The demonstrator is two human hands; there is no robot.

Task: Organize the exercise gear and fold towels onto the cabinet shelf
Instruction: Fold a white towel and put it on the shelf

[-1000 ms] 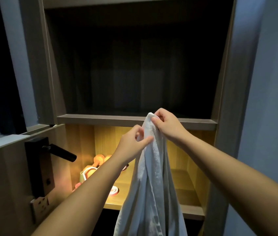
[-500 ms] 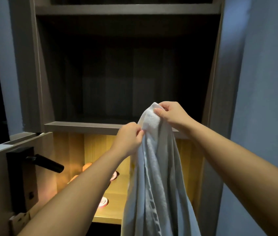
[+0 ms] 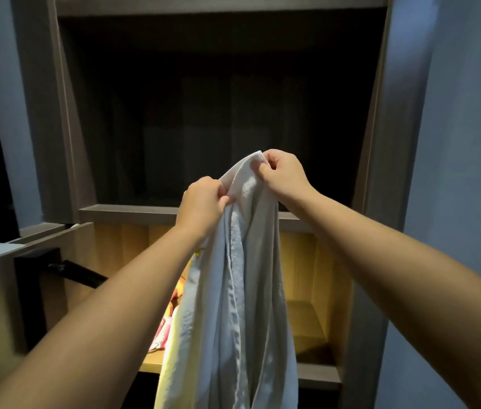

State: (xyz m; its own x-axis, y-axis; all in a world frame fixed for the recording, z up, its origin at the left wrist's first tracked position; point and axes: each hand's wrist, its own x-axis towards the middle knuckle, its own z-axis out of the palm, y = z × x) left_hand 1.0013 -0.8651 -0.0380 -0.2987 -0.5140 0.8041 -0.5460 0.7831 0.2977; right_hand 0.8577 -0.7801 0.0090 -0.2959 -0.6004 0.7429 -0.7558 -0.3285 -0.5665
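Note:
A long white towel [image 3: 233,290] hangs down in front of the cabinet, bunched at its top edge. My right hand [image 3: 285,175] pinches the towel's highest corner. My left hand [image 3: 202,203] grips the towel's edge a little lower and to the left. Both hands are held up before the dark upper shelf [image 3: 133,212]. Behind the towel, in the lit lower compartment [image 3: 310,320], orange and pink exercise gear [image 3: 171,317] shows partly, mostly hidden by the cloth and my left arm.
The cabinet's dark upper compartment [image 3: 218,113] is open in front of me. A door with a black lever handle [image 3: 77,273] stands at the lower left. A blue-grey wall [image 3: 463,172] runs along the right side.
Both hands stay closed on the towel's top; my left hand has shifted slightly away from my right along the edge. The view has moved, so the towel now covers more of the lit compartment.

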